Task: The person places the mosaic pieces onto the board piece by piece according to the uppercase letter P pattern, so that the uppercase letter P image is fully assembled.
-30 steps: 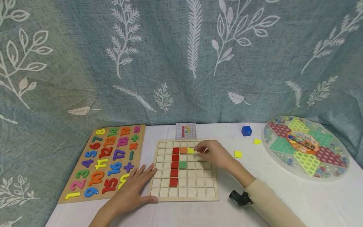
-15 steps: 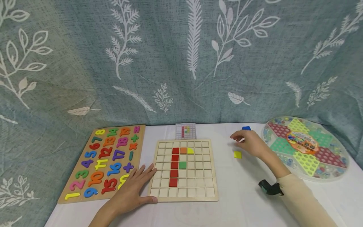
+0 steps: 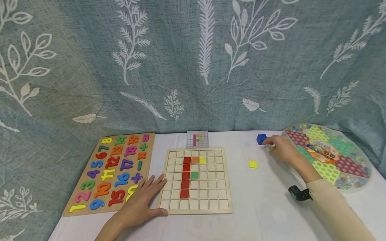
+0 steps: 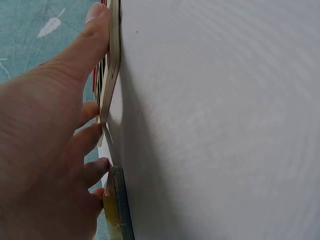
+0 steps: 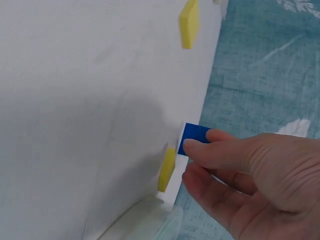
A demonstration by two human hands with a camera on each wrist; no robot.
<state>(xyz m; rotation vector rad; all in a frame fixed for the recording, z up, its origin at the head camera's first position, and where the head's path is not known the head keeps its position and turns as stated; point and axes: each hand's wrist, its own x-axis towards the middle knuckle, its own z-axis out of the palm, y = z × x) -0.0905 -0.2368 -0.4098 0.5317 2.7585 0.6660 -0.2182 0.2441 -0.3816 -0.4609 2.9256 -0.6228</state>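
My left hand [image 3: 140, 202] rests with fingers spread along the left edge of the wooden grid board [image 3: 208, 203]; its thumb touches the lower left corner. Red squares [image 3: 185, 184] form a column on the board, with an orange square [image 3: 195, 160], a yellow quarter-round piece [image 3: 202, 160] and a green square [image 3: 194, 175]. My right hand [image 3: 283, 149] hovers beside a blue cube [image 3: 261, 139], thumb and fingers apart. In the right wrist view, the thumb partly covers the cube; whether they touch cannot be told. Another yellow quarter-round piece [image 5: 167, 170] lies below that hand.
A yellow square [image 3: 253, 164] lies right of the board. Behind the board is a small pattern card [image 3: 197, 139]. A number board [image 3: 90, 190] lies at the left, a round marble game board [image 3: 356, 150] at the right. A curtain [image 3: 181, 67] hangs behind the table.
My right hand has left the yellow quarter-round piece on the board and moved right, to the blue cube and the loose yellow piece. My left hand stays put.
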